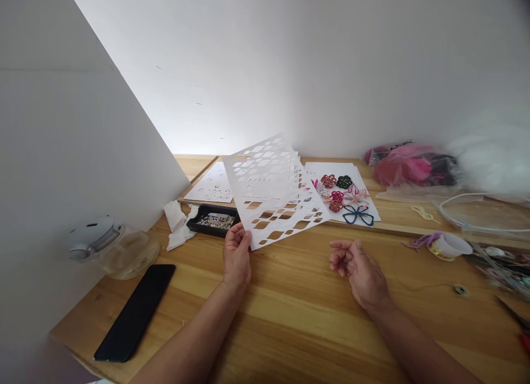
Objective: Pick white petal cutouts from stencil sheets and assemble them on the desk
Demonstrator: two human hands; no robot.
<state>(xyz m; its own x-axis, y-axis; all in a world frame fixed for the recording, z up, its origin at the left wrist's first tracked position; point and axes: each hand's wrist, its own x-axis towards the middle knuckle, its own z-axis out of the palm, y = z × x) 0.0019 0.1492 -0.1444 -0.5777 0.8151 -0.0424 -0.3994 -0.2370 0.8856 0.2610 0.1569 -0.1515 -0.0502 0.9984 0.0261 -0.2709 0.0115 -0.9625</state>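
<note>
Pinched by its near left corner, a white sheet of paper (281, 232) with rows of cut-out wavy diamond holes is in my left hand (237, 254). The sheet tilts up above the wooden table (290, 306), its far part pale and partly see-through. To the right of it, my right hand (356, 271) hovers over the wood with fingers partly curled and apart, holding nothing that I can see. Just behind my left hand sits a black tray (202, 227) of small beads. Past the sheet's right edge, several coloured wire-like flowers (337, 196) lie on white paper (366, 193).
At left are a black phone-like slab (134, 312), a clear jar (128, 257) and crumpled tissue (177, 224). Another cut-out sheet (211, 182) lies behind the tray. On the right are a white cup (451, 245), a small spool (460, 290), scissors (515, 315) and pink plastic-wrapped material (408, 168).
</note>
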